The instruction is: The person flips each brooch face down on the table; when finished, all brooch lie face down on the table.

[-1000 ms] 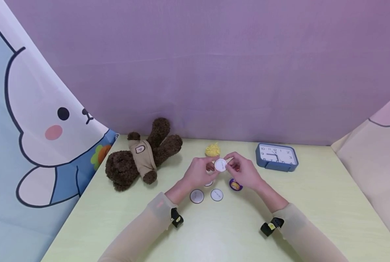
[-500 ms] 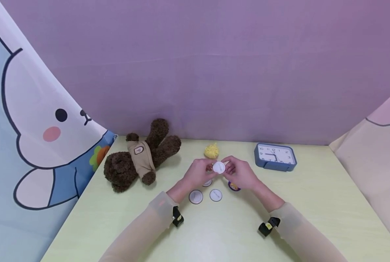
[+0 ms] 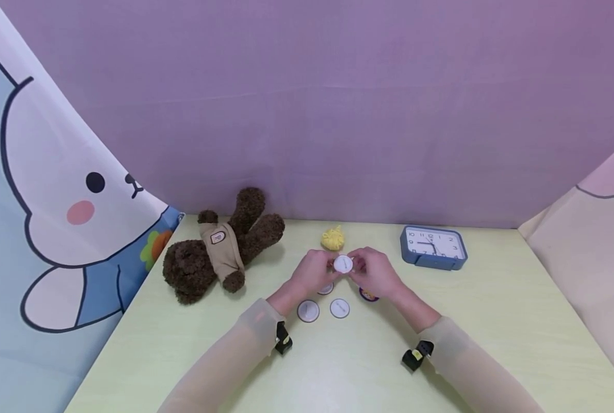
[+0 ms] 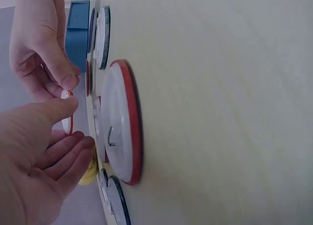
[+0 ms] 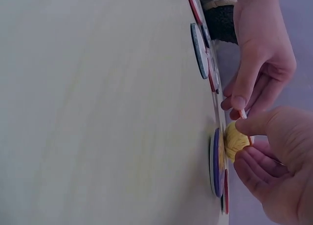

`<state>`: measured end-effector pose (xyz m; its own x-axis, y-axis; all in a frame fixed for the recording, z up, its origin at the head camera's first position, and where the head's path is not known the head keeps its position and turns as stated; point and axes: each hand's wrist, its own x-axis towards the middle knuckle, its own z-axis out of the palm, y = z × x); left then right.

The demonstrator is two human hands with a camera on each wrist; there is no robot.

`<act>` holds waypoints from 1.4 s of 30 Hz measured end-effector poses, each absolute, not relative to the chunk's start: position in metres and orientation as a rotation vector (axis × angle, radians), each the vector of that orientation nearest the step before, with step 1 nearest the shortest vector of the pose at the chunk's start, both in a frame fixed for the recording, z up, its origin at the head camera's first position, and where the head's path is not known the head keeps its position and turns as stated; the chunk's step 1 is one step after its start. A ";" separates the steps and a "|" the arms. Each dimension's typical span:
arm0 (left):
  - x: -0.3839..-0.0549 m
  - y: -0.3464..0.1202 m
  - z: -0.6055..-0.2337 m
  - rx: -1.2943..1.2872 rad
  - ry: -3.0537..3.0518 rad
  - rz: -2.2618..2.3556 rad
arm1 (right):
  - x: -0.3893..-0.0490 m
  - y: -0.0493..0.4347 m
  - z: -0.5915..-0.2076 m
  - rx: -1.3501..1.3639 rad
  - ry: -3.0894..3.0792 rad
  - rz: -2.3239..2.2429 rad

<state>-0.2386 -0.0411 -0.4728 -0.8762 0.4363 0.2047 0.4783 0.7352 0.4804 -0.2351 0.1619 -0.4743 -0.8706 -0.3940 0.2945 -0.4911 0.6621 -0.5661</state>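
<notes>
Both hands hold one small round button badge (image 3: pixel 343 264) in the head view, its white back with a pin turned towards me. My left hand (image 3: pixel 313 272) pinches its left edge, and my right hand (image 3: pixel 374 272) pinches the right one. Seen edge-on in the left wrist view, the badge (image 4: pixel 67 122) has a red-orange rim between thumb and fingers. Below the hands, several badges lie white back up, among them one badge (image 3: pixel 308 311) at the left and another badge (image 3: pixel 340 308) beside it. A purple badge (image 3: pixel 368 294) lies picture side up, partly hidden under my right hand.
A ball of yellow yarn (image 3: pixel 333 238) sits just behind the hands. Towards the left lies a brown teddy bear (image 3: pixel 224 246) in a beige shirt. A blue clock (image 3: pixel 434 248) stands at the back right of the pale table (image 3: pixel 503 321), before a purple cloth (image 3: pixel 337 115).
The held badge has come slightly down and left in the head view, and both hands have drawn closer round it. The head view itself has shifted a little. Other things stay put.
</notes>
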 end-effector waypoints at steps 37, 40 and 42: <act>-0.248 -0.003 -0.452 -0.618 -3.054 -0.587 | -0.256 0.192 -0.441 0.627 -2.923 0.703; -0.250 0.007 -0.452 -0.656 -3.047 -0.595 | -0.257 0.198 -0.440 0.613 -2.965 0.700; -0.251 0.014 -0.453 -0.638 -3.062 -0.624 | -0.257 0.201 -0.443 0.621 -2.982 0.696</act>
